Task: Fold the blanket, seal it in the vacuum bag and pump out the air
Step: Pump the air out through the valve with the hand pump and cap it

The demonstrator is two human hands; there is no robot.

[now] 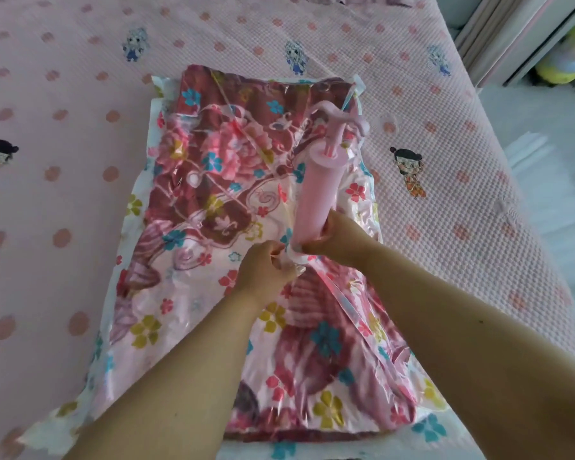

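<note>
Forearms come in from the bottom edge, both bare, reaching out over the vacuum bag (pixel 146 330) that lies flat on the bed. Our left hand (pixel 263 272) has its fingers curled in, pinching a bunched bit of the clear plastic right at the foot of the pump (pixel 316 194). Our right hand (pixel 337 235) sits just beside it, fingers wrapped around the lower end of the pink barrel, so we're gripping the pump itself. The two hands are nearly touching where the pump meets the bag; the valve is hidden under our fingers, so we can't tell how the nozzle sits on it.

The pump leans away from us, tilted a bit to the right, with its T-shaped handle (pixel 341 119) at the far end, and nobody's holding that handle. The blanket (pixel 219 180), dark red and pink with big flowers, is inside the bag, which has little coloured flowers printed on it. The plastic looks wrinkled and clings in creases over the blanket, with flat white margins sticking out on the left and near edges.

Under it all is a pink bedspread (pixel 63 94) with spots and small cartoon figures. Way off at the top right there's a pale cabinet (pixel 518 38) with a green and yellow plush toy (pixel 568 58) beside it
</note>
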